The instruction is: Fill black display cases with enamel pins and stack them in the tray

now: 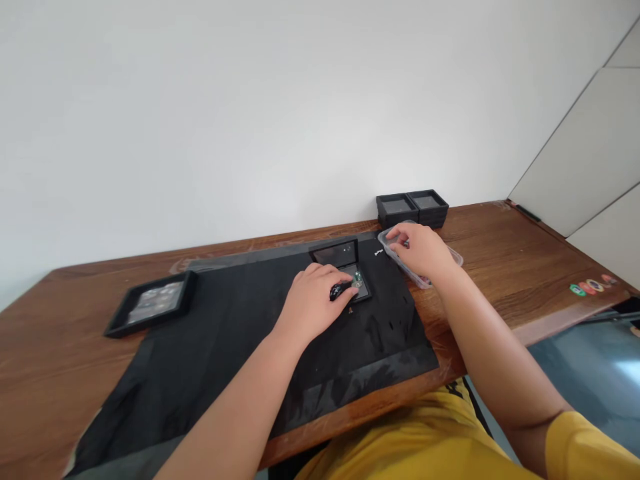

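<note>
My left hand [316, 300] is closed around a small glossy black object [340, 289], pinched between thumb and fingers; its kind does not show. It is at a small black box [367, 279] whose lid [337, 254] stands raised behind. Inside the box lies something small and greenish [357, 278], partly hidden by my fingers. My right hand [423, 248] is over a clear plastic tub [415, 275], fingers curled together at its far end. Whatever those fingertips hold, if anything, is too small to make out.
A black mat [225, 333] covers much of the wooden table [480, 247]. At left lies a black tray [186, 293] with several small pieces under a clear sheet. Stacked black trays [433, 216] stand against the wall. A small white scrap [379, 253] lies beside the tub.
</note>
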Tool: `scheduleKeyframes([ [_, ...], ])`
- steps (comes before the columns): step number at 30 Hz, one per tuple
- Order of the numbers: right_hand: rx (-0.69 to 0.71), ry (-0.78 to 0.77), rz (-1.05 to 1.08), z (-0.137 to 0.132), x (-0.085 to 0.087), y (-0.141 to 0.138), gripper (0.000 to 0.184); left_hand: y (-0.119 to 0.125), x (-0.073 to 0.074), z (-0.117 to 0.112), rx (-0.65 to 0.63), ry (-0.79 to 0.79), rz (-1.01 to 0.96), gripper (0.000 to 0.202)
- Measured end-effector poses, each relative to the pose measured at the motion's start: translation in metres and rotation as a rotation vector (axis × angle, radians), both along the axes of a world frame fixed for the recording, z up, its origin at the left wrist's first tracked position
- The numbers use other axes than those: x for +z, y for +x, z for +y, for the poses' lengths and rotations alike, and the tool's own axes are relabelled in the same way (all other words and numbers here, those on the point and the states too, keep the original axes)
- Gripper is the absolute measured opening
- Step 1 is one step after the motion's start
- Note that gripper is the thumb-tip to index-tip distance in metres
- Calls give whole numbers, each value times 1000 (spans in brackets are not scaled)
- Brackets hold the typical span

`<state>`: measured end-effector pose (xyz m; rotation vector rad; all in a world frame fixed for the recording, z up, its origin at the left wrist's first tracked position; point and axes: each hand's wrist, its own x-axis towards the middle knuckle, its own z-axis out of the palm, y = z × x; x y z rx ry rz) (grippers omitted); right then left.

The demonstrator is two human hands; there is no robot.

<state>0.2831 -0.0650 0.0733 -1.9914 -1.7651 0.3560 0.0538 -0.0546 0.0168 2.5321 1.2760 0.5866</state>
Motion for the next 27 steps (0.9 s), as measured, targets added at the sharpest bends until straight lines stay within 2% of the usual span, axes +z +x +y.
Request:
scheduleKeyframes([
  [6,-8,25,13,1,-2,3,22,3,-3,2,19,14,-4,19],
  [15,20,16,36,1,-4,2,22,2,-8,4,-37,38,-34,12],
  [27,14,3,55,0,-1,1,24,-14,-2,5,-278,-39,-134,26],
])
